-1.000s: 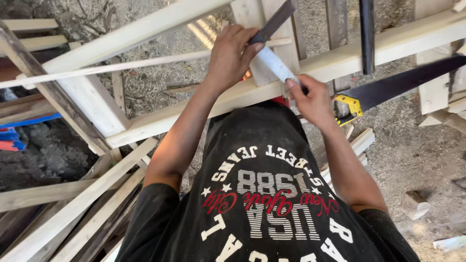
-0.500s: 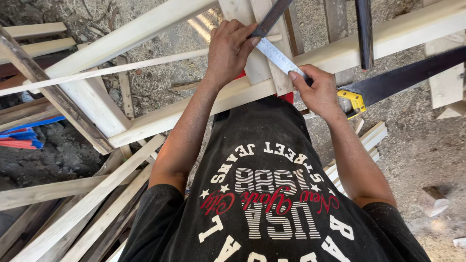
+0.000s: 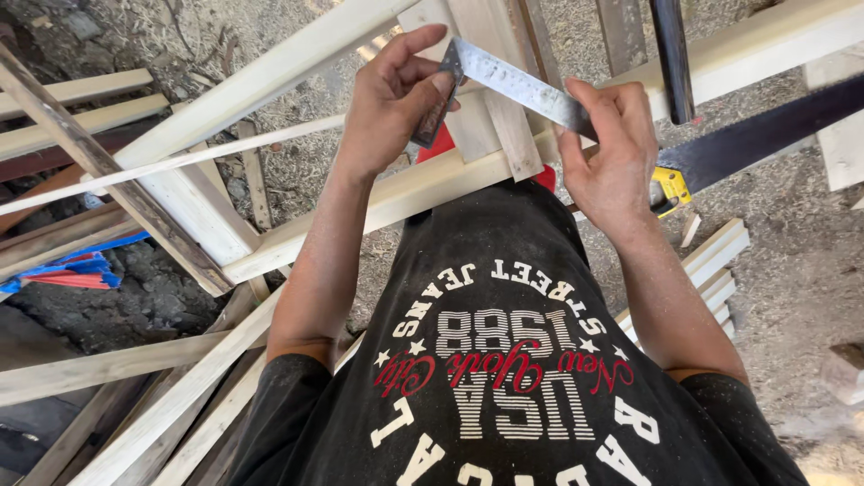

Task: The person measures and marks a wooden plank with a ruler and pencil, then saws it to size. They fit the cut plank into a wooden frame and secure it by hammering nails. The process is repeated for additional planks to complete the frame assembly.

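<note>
Both hands are gripping the metal square (image 3: 504,85) at 12 o'clock: left hand (image 3: 391,99) fingers pinching its stock, right hand (image 3: 612,153) fingers pressing its blade. Seat the stock flush against the wooden frame (image 3: 396,193) before marking.

Bare dirt floor (image 3: 792,270) strewn with sawdust and wood chips lies under bright daylight. Pale timber battens (image 3: 81,90) lie stacked at the far left, more planks (image 3: 135,423) cross at the near left. A blue and red sheet (image 3: 72,268) rests beside dark rubble (image 3: 135,297). Short offcuts (image 3: 720,252) sit on the right.
</note>
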